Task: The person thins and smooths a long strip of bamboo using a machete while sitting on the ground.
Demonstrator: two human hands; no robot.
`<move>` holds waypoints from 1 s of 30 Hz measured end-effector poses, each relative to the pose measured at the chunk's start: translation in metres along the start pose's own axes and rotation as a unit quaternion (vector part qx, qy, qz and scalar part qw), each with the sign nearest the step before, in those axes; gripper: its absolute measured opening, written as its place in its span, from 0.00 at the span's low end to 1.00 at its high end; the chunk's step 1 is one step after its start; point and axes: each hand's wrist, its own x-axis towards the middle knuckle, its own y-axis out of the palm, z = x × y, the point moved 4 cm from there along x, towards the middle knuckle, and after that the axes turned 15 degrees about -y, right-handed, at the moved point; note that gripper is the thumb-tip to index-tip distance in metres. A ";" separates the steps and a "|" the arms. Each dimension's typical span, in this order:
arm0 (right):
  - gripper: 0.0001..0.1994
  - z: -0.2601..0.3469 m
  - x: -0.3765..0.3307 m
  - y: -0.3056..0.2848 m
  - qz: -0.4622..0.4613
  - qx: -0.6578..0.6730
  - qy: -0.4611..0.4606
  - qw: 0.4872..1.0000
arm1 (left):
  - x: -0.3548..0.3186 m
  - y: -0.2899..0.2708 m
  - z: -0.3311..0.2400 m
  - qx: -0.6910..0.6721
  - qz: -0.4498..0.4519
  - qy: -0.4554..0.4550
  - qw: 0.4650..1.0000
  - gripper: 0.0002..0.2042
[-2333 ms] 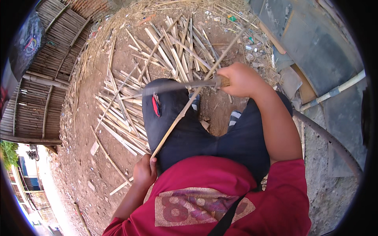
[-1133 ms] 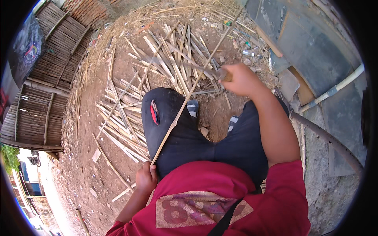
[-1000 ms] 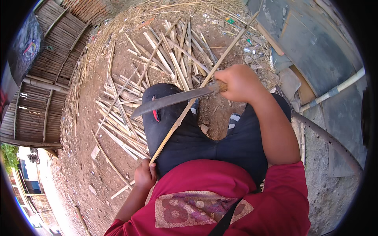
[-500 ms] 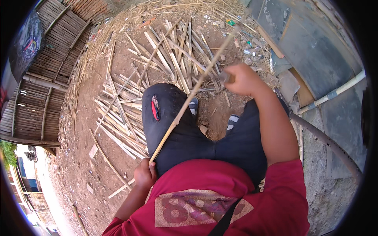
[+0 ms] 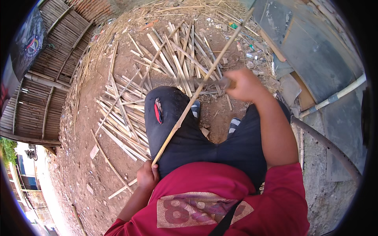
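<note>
A long bamboo strip [image 5: 185, 114] slants from beside my left hip, across my thigh, toward the far right. Wrapped round its near end is my left hand [image 5: 148, 175], fingers closed. My right hand [image 5: 243, 84] grips the handle of a machete [image 5: 197, 82], held above the ground beyond my knees. Its dark blade, smeared by motion, points left and crosses the strip's upper half. Whether the blade touches the strip I cannot tell.
Split bamboo pieces [image 5: 124, 110] lie heaped on the dirt beyond and left of my knees. Dark sheets [image 5: 315, 51] and a pale pole [image 5: 334, 94] stand on the right. A bamboo-slat wall [image 5: 31, 106] is at the left, with litter [image 5: 252, 57] at the far right.
The strip's far end has swung slightly right and away. My right hand stays near the same place, while the machete's blade now shows more, reaching left across the strip. My left hand keeps its hold.
</note>
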 end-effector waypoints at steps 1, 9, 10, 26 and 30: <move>0.14 -0.010 -0.001 -0.011 -0.054 0.016 0.020 0.998 | 0.000 0.003 -0.001 -0.007 -0.002 0.002 1.000 0.14; 0.08 0.012 0.001 0.007 -0.051 -0.102 -0.132 0.985 | 0.001 0.003 0.001 -0.019 0.017 0.004 1.000 0.14; 0.09 0.016 0.003 0.006 -0.040 -0.127 -0.147 0.980 | 0.000 0.003 0.002 -0.022 0.016 0.003 1.000 0.14; 0.12 0.004 -0.008 -0.014 -0.053 -0.197 -0.146 0.968 | -0.001 0.005 0.004 -0.042 0.008 0.014 0.999 0.16; 0.17 -0.050 -0.019 -0.037 -0.185 -0.020 0.121 0.975 | -0.001 0.004 0.002 -0.041 0.000 0.018 0.999 0.16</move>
